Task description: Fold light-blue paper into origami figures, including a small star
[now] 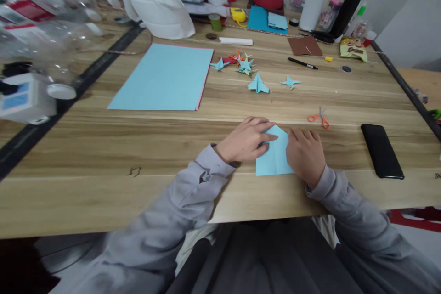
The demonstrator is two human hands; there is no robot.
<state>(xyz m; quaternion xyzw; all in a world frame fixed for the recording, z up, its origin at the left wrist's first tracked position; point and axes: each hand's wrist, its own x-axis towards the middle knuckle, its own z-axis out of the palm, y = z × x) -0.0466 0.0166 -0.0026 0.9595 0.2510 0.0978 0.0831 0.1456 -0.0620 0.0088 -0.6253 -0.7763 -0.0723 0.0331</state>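
A small light-blue paper (274, 158) lies on the wooden table (138, 156) near its front edge, folded to a point at the top. My left hand (246, 140) rests on its upper left part, fingers stretched flat over the fold. My right hand (305, 154) presses on its right edge, fingers lying flat and close together. Both arms wear grey sleeves.
Small orange scissors (319, 119) lie just beyond my right hand, a black phone (381, 149) to the right. Several folded paper planes and stars (246, 65) sit mid-table, a stack of blue sheets (165, 77) to the left, a black pen (302, 63), plastic bottles (51, 32) far left.
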